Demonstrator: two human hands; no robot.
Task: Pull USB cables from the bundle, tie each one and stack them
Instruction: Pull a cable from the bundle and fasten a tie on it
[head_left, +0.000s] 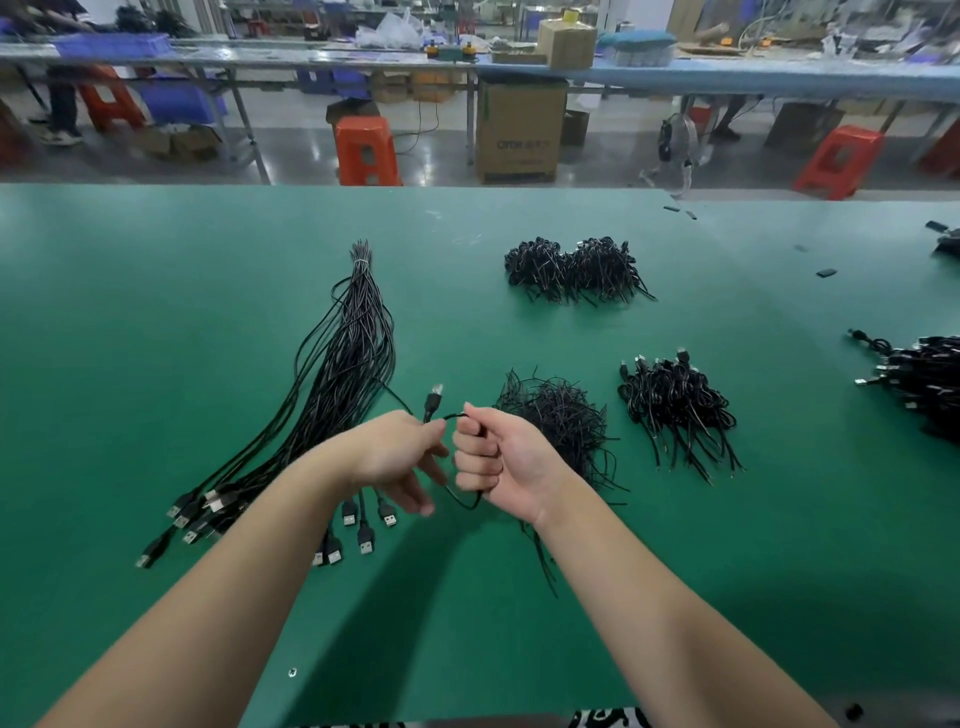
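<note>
Both hands met just above the green table (156, 291), right beside the near end of the long cable bundle (343, 364). The left hand (400, 457) pinched one USB cable (464, 502) between thumb and forefinger, its plug (434, 399) poking up just beyond the knuckles, the other fingers curling loosely below. The right hand (498, 462) was closed into a fist around the same cable, a slack loop of it drooping beneath both hands; how many turns sat inside that fist was hard to tell, the fingers covering it. The bundle itself lay to the left of the hands, bound at its far tip with a pale tie, its USB plugs fanned out by the left forearm. Just right of the bundle's middle, behind the right hand, sat a tangle of thin black ties (561, 415). Farther right of the bundle rested a stack of tied cables (675, 405), and beyond that, a second, larger stack (571, 267).
</note>
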